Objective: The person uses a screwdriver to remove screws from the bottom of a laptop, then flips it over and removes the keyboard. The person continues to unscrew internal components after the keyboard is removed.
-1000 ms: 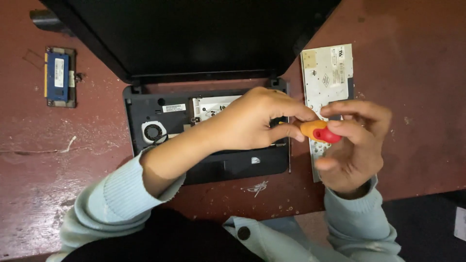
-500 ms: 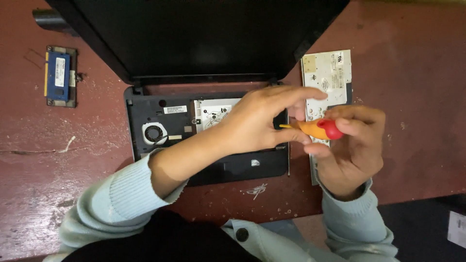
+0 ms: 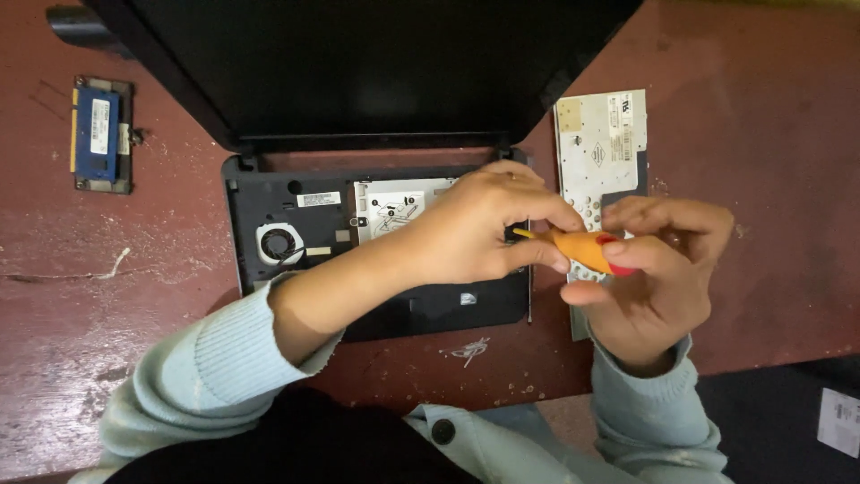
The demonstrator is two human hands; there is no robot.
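Lowered slightly since the earlier frame, the orange screwdriver (image 3: 587,252) is clamped in the right hand (image 3: 649,269) at the opened laptop's (image 3: 296,242) right edge; its tip is pinched by the left hand (image 3: 484,229).

A worn reddish-brown table (image 3: 770,116), scratched and flecked with pale specks, fills most of the frame. Dark floor (image 3: 770,412) shows at lower right, where a small white paper (image 3: 840,421) lies. Light is dim and even.
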